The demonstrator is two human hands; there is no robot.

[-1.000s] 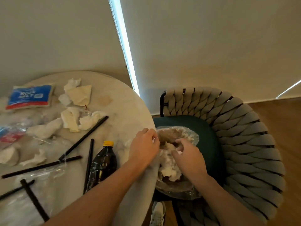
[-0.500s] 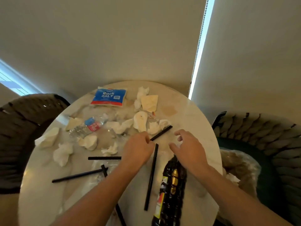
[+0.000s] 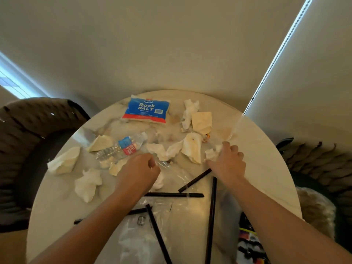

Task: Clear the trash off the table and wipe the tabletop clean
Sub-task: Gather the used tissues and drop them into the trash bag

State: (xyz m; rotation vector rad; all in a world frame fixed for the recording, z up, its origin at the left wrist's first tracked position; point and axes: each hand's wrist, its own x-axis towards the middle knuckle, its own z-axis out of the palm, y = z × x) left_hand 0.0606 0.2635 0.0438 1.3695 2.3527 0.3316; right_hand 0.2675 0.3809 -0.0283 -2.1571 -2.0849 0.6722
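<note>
The round marble table (image 3: 266,168) is strewn with trash. Several crumpled tissues lie across it, such as a stained one (image 3: 192,147) and a white one (image 3: 87,184). A blue rock salt bag (image 3: 146,110) sits at the back, and a clear plastic bottle (image 3: 119,149) lies on its side. Several black sticks (image 3: 211,212) cross near the front. My right hand (image 3: 227,161) closes on a small white tissue wad (image 3: 211,154). My left hand (image 3: 140,171) is curled over clear plastic wrap (image 3: 163,162) in the table's middle; what it grips is hidden.
A trash bag (image 3: 316,208) with tissues sits on the green-seated woven chair (image 3: 323,159) at the right. Another dark chair (image 3: 32,134) stands at the left. A dark soda bottle (image 3: 249,242) lies at the front right edge. A clear plastic bag (image 3: 144,235) lies at the front.
My view swung from the trash bag on the chair back to the table. Both hands moved from the bag out over the table, and my right hand reached a tissue wad.
</note>
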